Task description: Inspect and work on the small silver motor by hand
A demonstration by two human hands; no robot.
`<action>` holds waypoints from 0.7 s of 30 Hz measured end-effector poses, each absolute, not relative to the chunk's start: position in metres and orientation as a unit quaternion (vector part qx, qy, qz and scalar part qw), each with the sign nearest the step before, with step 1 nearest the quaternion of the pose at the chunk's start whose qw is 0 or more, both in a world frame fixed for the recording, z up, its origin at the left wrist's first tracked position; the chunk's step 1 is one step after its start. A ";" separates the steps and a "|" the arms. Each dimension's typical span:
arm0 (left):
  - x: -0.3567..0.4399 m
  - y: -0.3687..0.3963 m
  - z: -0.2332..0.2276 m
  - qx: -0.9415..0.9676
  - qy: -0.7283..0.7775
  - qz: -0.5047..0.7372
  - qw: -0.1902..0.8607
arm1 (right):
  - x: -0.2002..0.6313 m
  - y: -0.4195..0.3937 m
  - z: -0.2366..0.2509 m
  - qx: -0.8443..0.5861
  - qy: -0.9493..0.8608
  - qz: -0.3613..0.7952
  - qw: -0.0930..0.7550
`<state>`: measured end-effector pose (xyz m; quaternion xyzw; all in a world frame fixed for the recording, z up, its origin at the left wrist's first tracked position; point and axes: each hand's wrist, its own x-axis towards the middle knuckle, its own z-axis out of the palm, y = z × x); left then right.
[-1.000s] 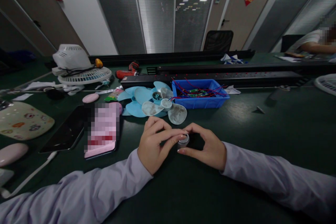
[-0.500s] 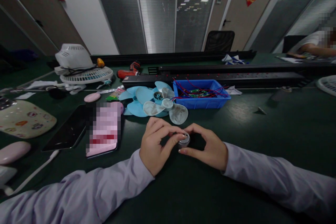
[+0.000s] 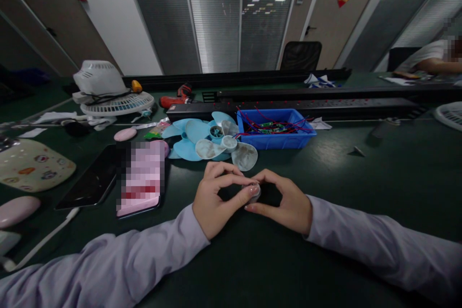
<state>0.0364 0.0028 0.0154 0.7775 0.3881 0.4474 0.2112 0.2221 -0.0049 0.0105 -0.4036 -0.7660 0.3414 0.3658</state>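
Near edge, middle of the table (image 3: 361, 178): both hands meet over one small round grey part (image 3: 254, 192).
Left hand (image 3: 212, 199): curled, thumb and forefinger pinched on the part's left side, seemingly to steady it.
Right hand (image 3: 288, 202): curled, fingertips closed on the part from the right; wrist rests on the table for support.
Beyond the hands: fan blades (image 3: 212, 142) piled beside a blue bin (image 3: 274, 140) of wired boards, within reach.
Left side: two phones (image 3: 119, 178) lie flat, set aside.
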 end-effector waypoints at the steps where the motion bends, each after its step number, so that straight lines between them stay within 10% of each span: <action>1: 0.037 0.003 0.016 0.774 0.387 0.455 0.210 | 0.222 -0.005 0.010 -0.404 -0.766 0.341 0.365; 15: -0.030 0.004 -0.003 0.847 0.444 0.292 0.024 | 0.222 -0.006 0.013 -0.427 -0.759 0.344 0.351; 21: -0.006 0.000 0.010 0.798 0.448 0.403 0.020 | 0.221 -0.004 0.012 -0.418 -0.760 0.345 0.357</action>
